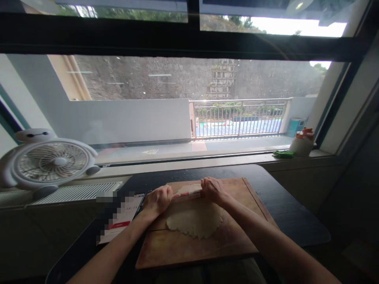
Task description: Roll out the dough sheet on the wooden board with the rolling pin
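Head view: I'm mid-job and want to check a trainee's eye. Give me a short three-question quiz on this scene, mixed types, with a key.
1. True or false: the left hand and the right hand both grip the patterned roller.
2. Multiple choice: where is the white fan?
A) on the person's right
B) on the person's left
C) between the two hands
3. Short answer: what does the dough sheet lie on?

Key:
1. True
2. B
3. A wooden board
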A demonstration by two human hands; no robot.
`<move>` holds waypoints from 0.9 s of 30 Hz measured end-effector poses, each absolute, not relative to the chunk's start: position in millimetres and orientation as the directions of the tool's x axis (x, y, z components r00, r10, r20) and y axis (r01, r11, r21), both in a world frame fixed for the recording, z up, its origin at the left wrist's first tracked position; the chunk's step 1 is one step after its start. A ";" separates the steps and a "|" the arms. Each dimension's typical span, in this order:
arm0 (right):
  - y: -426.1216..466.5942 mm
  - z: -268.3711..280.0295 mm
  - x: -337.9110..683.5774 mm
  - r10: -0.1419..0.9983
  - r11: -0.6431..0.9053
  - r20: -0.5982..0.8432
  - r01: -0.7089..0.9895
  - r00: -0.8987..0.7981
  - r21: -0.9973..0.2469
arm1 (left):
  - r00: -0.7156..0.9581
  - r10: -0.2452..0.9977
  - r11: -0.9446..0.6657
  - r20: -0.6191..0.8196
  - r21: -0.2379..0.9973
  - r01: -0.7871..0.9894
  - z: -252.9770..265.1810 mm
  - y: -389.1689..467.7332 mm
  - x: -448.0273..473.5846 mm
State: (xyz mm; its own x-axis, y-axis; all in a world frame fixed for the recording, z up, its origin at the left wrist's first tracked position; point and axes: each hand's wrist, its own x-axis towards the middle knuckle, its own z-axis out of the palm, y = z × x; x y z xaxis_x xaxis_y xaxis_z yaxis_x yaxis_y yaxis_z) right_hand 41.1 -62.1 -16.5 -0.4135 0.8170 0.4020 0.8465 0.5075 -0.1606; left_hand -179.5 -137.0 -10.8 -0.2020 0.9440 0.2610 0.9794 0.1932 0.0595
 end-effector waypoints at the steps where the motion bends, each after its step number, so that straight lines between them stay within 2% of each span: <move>1: -53.1 -15.0 37.1 0.826 0.496 0.392 0.853 -0.406 -0.161 | -0.240 0.946 0.228 0.219 0.080 0.970 -8.5 -127.0 -182.2; 4: -30.6 -12.4 26.2 0.842 0.464 0.385 0.872 -0.378 -0.159 | -0.318 0.933 0.303 0.170 0.108 0.947 -3.4 -103.1 -188.4; 8: -25.2 -14.5 23.3 0.834 0.463 0.410 0.872 -0.370 -0.155 | -0.321 0.929 0.303 0.186 0.116 0.946 -5.6 -102.8 -186.0; 15: -63.6 -19.6 42.4 0.766 0.527 0.506 0.838 -0.396 -0.143 | -0.187 0.893 0.205 0.410 0.001 0.979 -15.5 -151.3 -165.2; 20: -77.7 -20.4 53.6 0.705 0.598 0.547 0.793 -0.452 -0.115 | -0.124 0.925 0.120 0.358 0.033 0.992 -15.7 -163.5 -164.4; 24: -60.3 -14.7 46.2 0.782 0.546 0.429 0.829 -0.453 -0.119 | -0.182 0.947 0.179 0.266 0.035 0.983 -10.3 -143.4 -171.9; 27: -39.0 -10.2 33.3 0.818 0.496 0.400 0.859 -0.414 -0.125 | -0.239 0.949 0.234 0.206 0.048 0.971 -3.6 -116.3 -178.3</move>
